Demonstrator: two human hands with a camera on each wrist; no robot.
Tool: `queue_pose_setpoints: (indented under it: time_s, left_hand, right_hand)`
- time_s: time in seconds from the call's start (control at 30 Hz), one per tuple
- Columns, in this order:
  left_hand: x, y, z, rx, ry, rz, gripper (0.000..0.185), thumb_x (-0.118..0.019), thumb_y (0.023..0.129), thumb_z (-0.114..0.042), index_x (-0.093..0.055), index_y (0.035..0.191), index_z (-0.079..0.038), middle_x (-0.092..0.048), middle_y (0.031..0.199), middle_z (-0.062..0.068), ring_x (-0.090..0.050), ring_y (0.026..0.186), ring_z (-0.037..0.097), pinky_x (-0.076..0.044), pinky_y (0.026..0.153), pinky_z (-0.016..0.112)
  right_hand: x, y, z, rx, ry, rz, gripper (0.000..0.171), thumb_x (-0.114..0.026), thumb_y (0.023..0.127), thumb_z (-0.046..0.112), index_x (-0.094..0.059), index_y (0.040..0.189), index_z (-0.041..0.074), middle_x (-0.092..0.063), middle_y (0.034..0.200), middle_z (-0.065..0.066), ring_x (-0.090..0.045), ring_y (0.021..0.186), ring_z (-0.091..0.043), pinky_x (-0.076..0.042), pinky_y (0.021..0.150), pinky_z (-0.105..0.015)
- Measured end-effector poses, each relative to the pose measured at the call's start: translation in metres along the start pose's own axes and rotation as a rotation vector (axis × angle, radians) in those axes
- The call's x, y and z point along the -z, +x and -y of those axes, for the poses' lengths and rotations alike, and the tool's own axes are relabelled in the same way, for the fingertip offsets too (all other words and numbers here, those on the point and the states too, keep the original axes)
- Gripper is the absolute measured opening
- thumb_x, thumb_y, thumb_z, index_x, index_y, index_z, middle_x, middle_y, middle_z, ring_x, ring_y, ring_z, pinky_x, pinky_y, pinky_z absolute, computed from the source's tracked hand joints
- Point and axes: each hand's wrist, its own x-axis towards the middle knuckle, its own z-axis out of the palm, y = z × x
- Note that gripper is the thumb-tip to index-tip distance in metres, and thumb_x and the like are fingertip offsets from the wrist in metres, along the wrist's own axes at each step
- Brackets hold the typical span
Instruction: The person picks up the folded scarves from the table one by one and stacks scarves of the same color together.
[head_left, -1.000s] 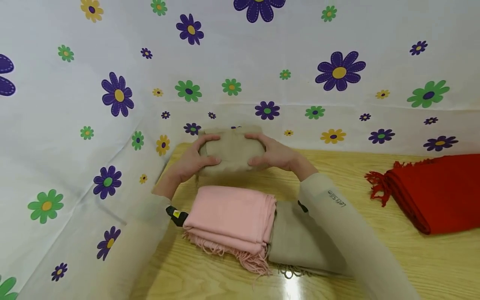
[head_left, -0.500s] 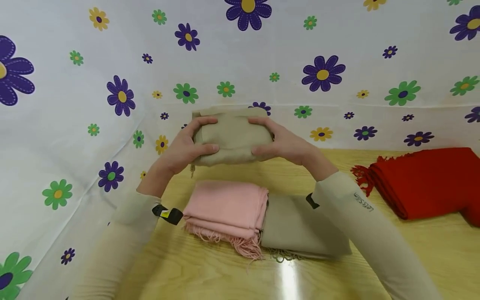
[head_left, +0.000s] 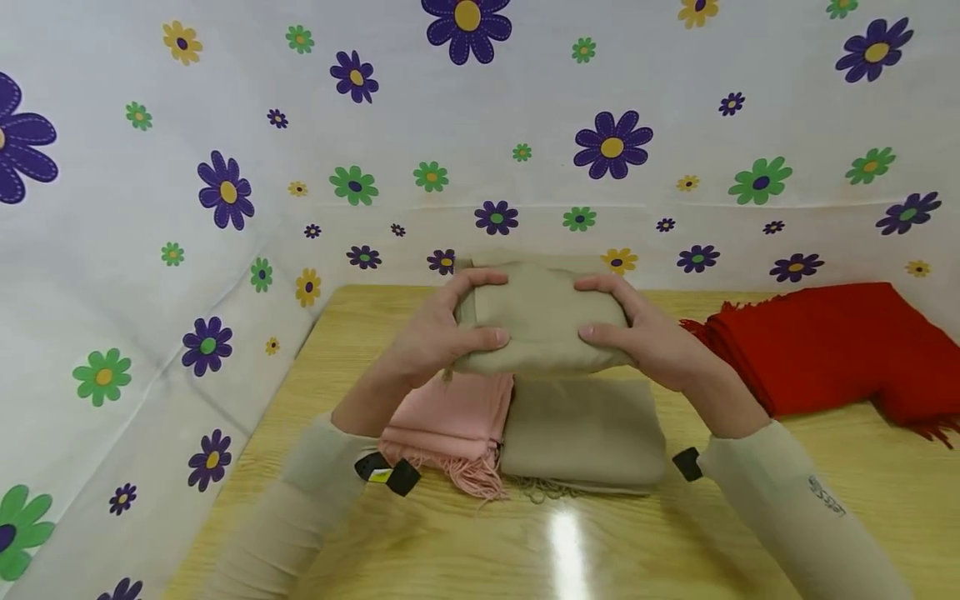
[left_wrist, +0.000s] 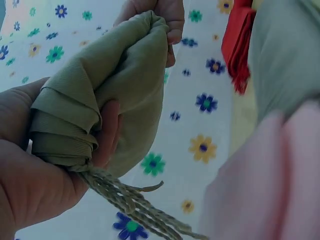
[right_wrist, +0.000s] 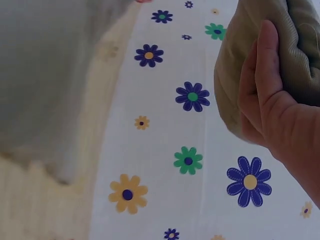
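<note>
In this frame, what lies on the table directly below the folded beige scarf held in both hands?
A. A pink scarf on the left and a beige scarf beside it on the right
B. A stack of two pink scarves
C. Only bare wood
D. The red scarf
A: in the head view the held beige scarf hangs above a pink scarf and, to its right, another folded beige scarf; the red scarf lies off to the right.

Your left hand [head_left: 435,337] and right hand [head_left: 648,337] have carried the folded beige scarf [head_left: 542,321] rightward and lower, over the beige scarf on the table [head_left: 585,433].

Red scarf [head_left: 825,350], pink scarf [head_left: 450,412], table [head_left: 600,550]
</note>
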Motion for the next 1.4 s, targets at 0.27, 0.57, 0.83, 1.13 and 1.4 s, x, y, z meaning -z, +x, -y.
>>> queue_pose_setpoints:
  time_s: [0.27, 0.57, 0.83, 1.13, 1.4]
  left_hand:
    - [-0.067, -0.006, 0.042, 0.007, -0.087, -0.017, 0.063, -0.077, 0.082, -0.007, -0.052, 0.137, -0.023, -0.048, 0.128, 0.016, -0.056, 0.102, 0.025, -0.054, 0.079, 0.036]
    - [-0.09, -0.002, 0.072, 0.172, -0.261, 0.059, 0.06, -0.069, 0.086, -0.003, -0.047, 0.14, -0.018, -0.038, 0.144, 0.013, -0.051, 0.115, 0.026, -0.05, 0.081, 0.033]
    - [-0.076, -0.015, 0.073, 0.256, 0.051, 0.076, 0.053, -0.063, 0.088, -0.007, -0.048, 0.137, -0.018, -0.036, 0.149, 0.014, -0.042, 0.126, 0.029, -0.039, 0.101, 0.041]
    - [-0.069, -0.021, 0.057, 0.245, 0.13, 0.08, 0.048, -0.059, 0.091, -0.008, -0.048, 0.136, -0.019, -0.035, 0.146, 0.014, -0.048, 0.114, 0.031, -0.046, 0.087, 0.037]
    - [-0.075, -0.021, 0.066, 0.226, 0.195, 0.115, 0.049, -0.055, 0.09, -0.007, -0.045, 0.137, -0.016, -0.016, 0.163, 0.013, -0.038, 0.128, 0.029, -0.042, 0.093, 0.038]
  right_hand:
    - [0.017, -0.071, -0.031, -0.083, 0.039, -0.036, 0.05, -0.059, 0.099, 0.011, -0.034, 0.14, 0.025, -0.024, 0.142, -0.015, -0.042, 0.119, -0.032, -0.053, 0.085, -0.034]
    - [0.023, -0.091, -0.059, -0.103, 0.072, -0.052, 0.048, -0.056, 0.101, 0.008, -0.032, 0.14, 0.023, -0.024, 0.139, -0.015, -0.047, 0.114, -0.028, -0.054, 0.085, -0.033]
    - [0.008, -0.086, -0.068, -0.105, 0.026, -0.055, 0.051, -0.063, 0.096, 0.009, -0.035, 0.138, 0.017, -0.031, 0.135, -0.018, -0.048, 0.114, -0.03, -0.051, 0.087, -0.031]
    - [-0.004, -0.087, -0.067, -0.105, 0.062, -0.066, 0.052, -0.066, 0.095, 0.009, -0.036, 0.136, 0.019, -0.022, 0.141, -0.014, -0.037, 0.119, -0.037, -0.047, 0.089, -0.032]
    - [0.003, -0.092, -0.078, -0.122, -0.168, -0.038, 0.052, -0.068, 0.095, 0.019, -0.036, 0.136, 0.013, -0.026, 0.139, -0.018, -0.036, 0.119, -0.036, -0.039, 0.093, -0.036]
